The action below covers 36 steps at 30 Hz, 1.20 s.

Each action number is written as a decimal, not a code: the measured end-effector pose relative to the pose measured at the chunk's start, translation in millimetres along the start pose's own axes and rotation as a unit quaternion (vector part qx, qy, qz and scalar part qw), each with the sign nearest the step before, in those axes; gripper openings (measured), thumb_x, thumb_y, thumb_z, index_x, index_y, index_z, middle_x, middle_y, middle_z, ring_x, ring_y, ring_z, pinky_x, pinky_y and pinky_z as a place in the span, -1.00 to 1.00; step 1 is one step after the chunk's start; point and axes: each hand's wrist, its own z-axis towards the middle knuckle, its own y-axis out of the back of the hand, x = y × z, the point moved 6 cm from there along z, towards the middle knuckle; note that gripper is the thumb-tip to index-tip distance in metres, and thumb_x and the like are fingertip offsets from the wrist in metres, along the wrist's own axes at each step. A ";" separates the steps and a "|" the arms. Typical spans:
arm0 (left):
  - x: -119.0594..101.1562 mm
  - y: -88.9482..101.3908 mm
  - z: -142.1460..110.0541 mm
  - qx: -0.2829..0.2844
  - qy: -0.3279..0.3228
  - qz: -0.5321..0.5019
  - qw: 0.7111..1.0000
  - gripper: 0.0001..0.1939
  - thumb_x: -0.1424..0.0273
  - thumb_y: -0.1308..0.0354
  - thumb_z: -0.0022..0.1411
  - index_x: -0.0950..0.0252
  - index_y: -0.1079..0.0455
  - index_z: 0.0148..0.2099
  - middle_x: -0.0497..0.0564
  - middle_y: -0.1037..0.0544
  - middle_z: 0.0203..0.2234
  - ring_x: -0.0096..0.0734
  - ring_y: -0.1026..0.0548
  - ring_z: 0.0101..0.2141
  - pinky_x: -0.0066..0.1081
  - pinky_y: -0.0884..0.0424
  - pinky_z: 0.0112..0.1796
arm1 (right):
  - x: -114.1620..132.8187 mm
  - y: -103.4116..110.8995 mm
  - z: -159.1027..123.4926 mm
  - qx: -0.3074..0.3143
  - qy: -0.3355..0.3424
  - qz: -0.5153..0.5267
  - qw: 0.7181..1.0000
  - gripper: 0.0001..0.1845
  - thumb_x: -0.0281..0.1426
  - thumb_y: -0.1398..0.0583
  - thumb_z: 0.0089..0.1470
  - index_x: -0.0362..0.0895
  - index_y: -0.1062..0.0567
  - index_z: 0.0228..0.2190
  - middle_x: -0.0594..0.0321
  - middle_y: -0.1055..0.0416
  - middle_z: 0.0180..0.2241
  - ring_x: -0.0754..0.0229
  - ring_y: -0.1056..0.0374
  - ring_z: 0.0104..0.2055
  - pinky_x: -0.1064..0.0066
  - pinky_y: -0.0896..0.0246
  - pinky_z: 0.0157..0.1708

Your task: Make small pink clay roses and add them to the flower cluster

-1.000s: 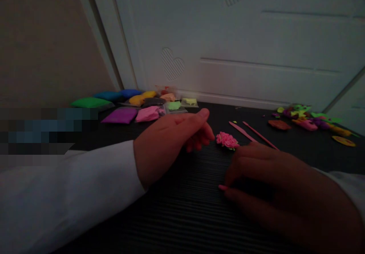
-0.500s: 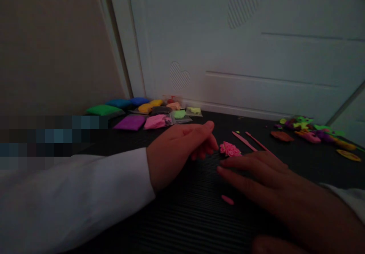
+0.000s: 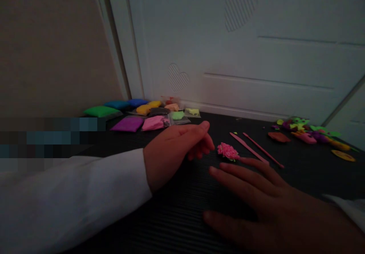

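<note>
Black, finely ribbed tabletop [image 3: 176, 227] lies beneath the right hand [image 3: 273, 208], whose fingers are spread wide, palm down, with nothing visible in their hold. The left hand [image 3: 173, 147], in a long white sleeve [image 3: 108, 181], has its thumb extended and fingers loosely curled; whether they hold anything cannot be told. Between both hands sits a rounded cluster of pink, clay-like roses [image 3: 227, 151], just beside a right fingertip; contact is unclear. Next come a flat pink knife-shaped tool [image 3: 247, 146] and a slim pink rod-shaped tool [image 3: 264, 150]. Farther right are a flat reddish-brown piece [image 3: 278, 137] and a multicoloured heap of small shapes [image 3: 303, 127]; farther left, a flat purple packet [image 3: 127, 124] and a plump green packet [image 3: 101, 111].
</note>
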 end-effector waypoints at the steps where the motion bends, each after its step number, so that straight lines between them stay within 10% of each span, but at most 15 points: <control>1: -0.2 0.1 -0.1 0.000 0.000 0.000 1.000 -0.54 0.02 -0.11 0.35 0.26 -0.48 -0.43 -0.07 -0.48 -0.52 -0.39 -0.35 -0.48 -0.35 -0.25 -0.40 | -2.6 -3.9 -2.4 0.002 -0.011 0.016 1.000 -0.58 -0.17 0.00 0.47 0.22 -0.54 0.17 0.09 -0.46 0.24 -0.18 -0.53 0.16 -0.14 -0.59 -0.08; 5: -0.3 0.3 0.3 -0.001 -0.004 0.000 1.000 -0.53 0.02 -0.11 0.36 0.26 -0.49 -0.43 -0.07 -0.49 -0.52 -0.40 -0.35 -0.49 -0.35 -0.26 -0.41 | -13.1 -8.6 -7.3 -0.059 -0.076 0.019 0.995 -0.45 0.01 -0.03 0.41 0.10 -0.49 0.24 -0.08 -0.36 0.32 -0.34 -0.37 0.29 -0.39 -0.43 0.03; 12: -0.1 1.1 1.4 -0.014 -0.015 -0.002 1.000 -0.54 0.02 -0.13 0.32 0.27 -0.47 -0.45 -0.10 -0.46 -0.57 -0.45 -0.34 -0.52 -0.38 -0.25 -0.45 | 3.7 3.6 3.2 -0.004 -0.004 -0.034 0.999 -0.59 -0.23 0.01 0.50 0.39 -0.48 0.18 0.32 -0.47 0.26 0.01 -0.53 0.16 0.04 -0.58 -0.01; 19: -2.1 1.6 2.0 -0.017 -0.022 -0.003 1.000 -0.55 0.05 -0.13 0.33 0.28 -0.47 -0.45 -0.10 -0.47 -0.57 -0.45 -0.34 -0.52 -0.38 -0.25 -0.46 | -2.1 -8.6 4.0 0.014 -0.102 0.001 0.995 -0.52 -0.06 -0.24 0.30 0.28 -0.45 0.22 0.19 -0.40 0.32 -0.17 -0.40 0.27 -0.14 -0.38 0.17; 36: -1.5 1.6 3.8 -0.016 -0.032 -0.004 0.999 -0.50 -0.04 -0.14 0.31 0.26 -0.48 -0.46 -0.08 -0.47 -0.58 -0.42 -0.35 -0.53 -0.38 -0.27 -0.47 | -29.7 -5.7 -8.5 0.044 -0.106 0.079 0.990 -0.37 0.07 -0.03 0.37 0.07 -0.44 0.28 -0.03 -0.25 0.40 -0.30 -0.21 0.40 -0.37 -0.21 0.24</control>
